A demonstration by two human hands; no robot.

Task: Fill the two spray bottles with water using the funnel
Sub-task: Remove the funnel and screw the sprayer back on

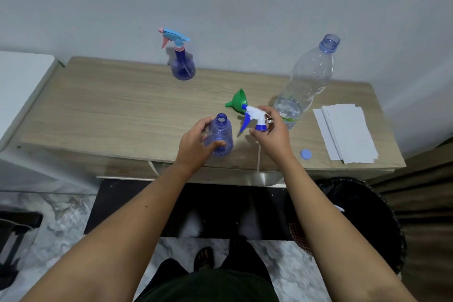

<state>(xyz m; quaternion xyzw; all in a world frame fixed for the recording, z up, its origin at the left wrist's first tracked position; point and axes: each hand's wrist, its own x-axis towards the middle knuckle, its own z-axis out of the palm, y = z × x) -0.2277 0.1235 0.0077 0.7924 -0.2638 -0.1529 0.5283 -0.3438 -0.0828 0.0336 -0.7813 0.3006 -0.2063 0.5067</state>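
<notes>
My left hand (196,144) grips a small blue see-through spray bottle (222,133) that stands upright near the table's front edge, its neck uncapped. My right hand (272,133) holds the white and blue trigger spray head (255,116) just right of that bottle, its thin dip tube hanging down. A green funnel (237,101) lies on its side right behind the spray head. A second blue spray bottle (182,66) with a light-blue and pink trigger head on stands at the table's back. A large clear water bottle (306,81), uncapped and holding a little water, stands at the right.
A blue bottle cap (306,154) lies near the front edge of the wooden table (110,108). White paper sheets (345,130) rest at the right end. A dark bin (355,216) stands on the floor at the right, a white cabinet (22,86) at the left.
</notes>
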